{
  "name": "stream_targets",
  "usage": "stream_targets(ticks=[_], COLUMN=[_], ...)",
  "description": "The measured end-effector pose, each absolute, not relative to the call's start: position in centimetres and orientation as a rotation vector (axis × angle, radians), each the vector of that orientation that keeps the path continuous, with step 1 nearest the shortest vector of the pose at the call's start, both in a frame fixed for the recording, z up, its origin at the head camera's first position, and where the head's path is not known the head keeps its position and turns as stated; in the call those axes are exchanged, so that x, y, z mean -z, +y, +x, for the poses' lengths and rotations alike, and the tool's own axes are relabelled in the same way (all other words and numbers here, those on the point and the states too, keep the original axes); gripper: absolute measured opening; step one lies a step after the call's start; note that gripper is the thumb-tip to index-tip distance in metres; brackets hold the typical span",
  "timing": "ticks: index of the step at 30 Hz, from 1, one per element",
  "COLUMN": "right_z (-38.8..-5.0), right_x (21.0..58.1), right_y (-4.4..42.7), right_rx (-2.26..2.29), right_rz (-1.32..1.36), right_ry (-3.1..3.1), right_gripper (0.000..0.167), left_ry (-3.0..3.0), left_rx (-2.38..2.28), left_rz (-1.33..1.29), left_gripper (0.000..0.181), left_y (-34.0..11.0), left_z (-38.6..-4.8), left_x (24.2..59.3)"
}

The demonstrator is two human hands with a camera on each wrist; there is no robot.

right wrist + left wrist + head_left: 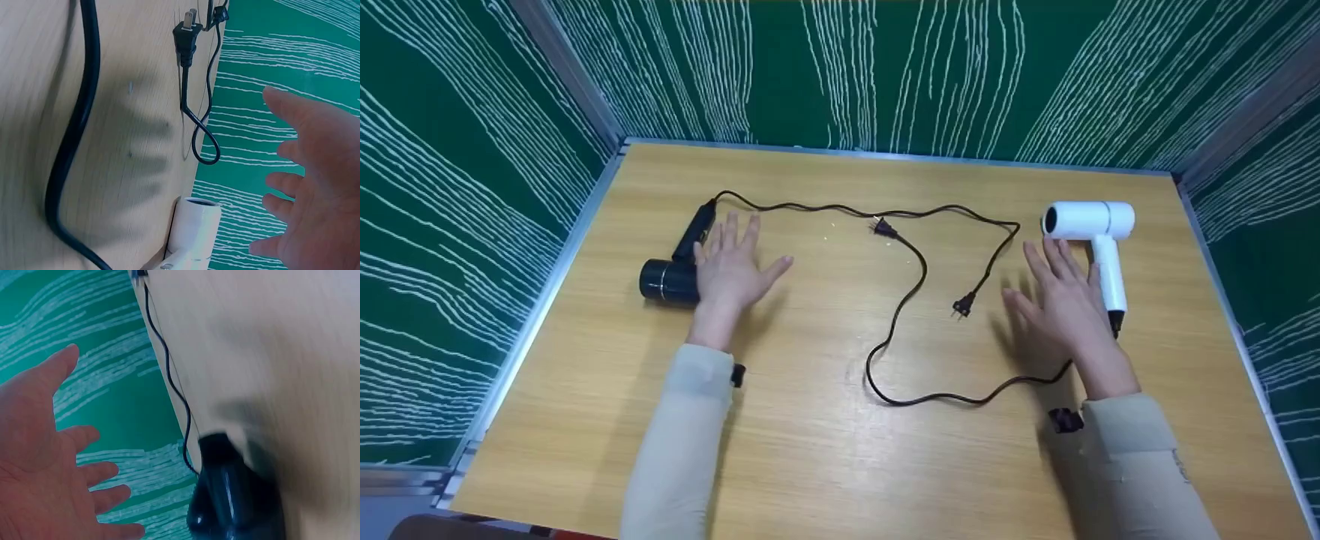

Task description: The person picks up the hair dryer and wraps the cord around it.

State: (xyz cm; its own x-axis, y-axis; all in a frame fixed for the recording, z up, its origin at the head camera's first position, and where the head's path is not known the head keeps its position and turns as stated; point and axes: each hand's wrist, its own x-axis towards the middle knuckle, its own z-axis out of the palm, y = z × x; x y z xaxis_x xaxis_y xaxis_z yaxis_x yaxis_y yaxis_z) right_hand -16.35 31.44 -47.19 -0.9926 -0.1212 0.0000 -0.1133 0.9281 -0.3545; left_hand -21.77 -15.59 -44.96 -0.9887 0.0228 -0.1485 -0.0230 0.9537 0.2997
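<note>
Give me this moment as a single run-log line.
left hand: empty, near black dryer | right hand: empty, near white dryer | both plugs: unplugged, on table

The left arm (679, 442) stretches in from seven o'clock, sleeved to the wrist (712, 326). The left hand (730, 275) is palm down, fingers (750, 234) fanned toward twelve, thumb (777, 268) out toward two. The right arm (1147, 480) slants in from five o'clock; the right hand (1065, 306) also lies palm down, fingers toward eleven, thumb toward ten. Both look relaxed, though any slight finger bend is hard to judge.
</note>
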Motion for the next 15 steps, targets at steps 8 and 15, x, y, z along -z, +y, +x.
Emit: stream_targets(ticks=[8,15], right_z=[-16.2,-16.4], right_x=[47.2,47.1], right_y=[31.1,30.6], right_rx=[0.569,0.551], right_rz=[-0.215,-0.263], right_ry=[3.041,3.026], right_gripper=[0.085,0.085], left_ry=[2.947,2.884], left_rx=[-0.463,-0.489], left_rz=[-0.039,-0.119], left_gripper=[0.099,0.099], left_y=[-19.0,-22.0], left_z=[-23.0,-24.3], left_x=[43.6,43.1])
